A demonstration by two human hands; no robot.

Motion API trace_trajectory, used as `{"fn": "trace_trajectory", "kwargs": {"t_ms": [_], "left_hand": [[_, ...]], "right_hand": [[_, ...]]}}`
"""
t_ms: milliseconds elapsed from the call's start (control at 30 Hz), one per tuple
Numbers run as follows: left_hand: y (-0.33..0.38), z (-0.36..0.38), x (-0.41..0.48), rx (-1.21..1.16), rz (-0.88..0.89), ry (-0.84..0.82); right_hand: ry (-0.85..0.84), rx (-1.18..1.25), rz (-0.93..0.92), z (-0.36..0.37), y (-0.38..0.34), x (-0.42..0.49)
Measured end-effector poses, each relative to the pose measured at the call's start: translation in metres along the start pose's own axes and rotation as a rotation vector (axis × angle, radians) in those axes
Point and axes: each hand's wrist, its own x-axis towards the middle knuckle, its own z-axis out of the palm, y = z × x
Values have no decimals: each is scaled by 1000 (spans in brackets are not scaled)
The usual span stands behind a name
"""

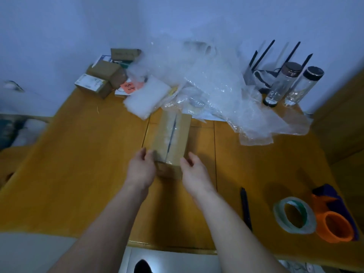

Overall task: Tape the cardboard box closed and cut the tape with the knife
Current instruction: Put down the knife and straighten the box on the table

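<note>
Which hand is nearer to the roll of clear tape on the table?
Right. The right hand is at the box's near right corner, on the tape roll's side; the left hand is at the box's left corner, farther away.

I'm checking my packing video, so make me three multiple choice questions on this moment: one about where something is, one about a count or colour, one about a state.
1. Where does the clear tape roll lie?
A. On the box
B. On the table to the person's right, beside the orange dispenser
C. In the left hand

2. How many glass bottles stand at the far right of the table?
A. Two
B. Four
C. None

3. What are the hands doing?
A. Cutting tape with the knife
B. Pulling tape from the roll
C. Flanking the near end of the cardboard box, holding no tool

Answers:
1 B: the roll rests on the wooden table next to the dispenser.
2 A: two dark-lidded bottles stand side by side.
3 C: the left hand and right hand are open at the cardboard box, while the knife lies untouched on the table.
</note>
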Motion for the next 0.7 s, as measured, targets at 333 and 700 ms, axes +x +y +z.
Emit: {"fn": "trace_trajectory", "kwargs": {"t_ms": [333, 700], "left_hand": [[-34, -6, -37, -43, -62, -134], [-72, -17, -89, 19, -43, -135]], "right_hand": [[-29, -40, 48, 6, 18, -33], [-6, -78, 108, 9, 47, -94]]}}
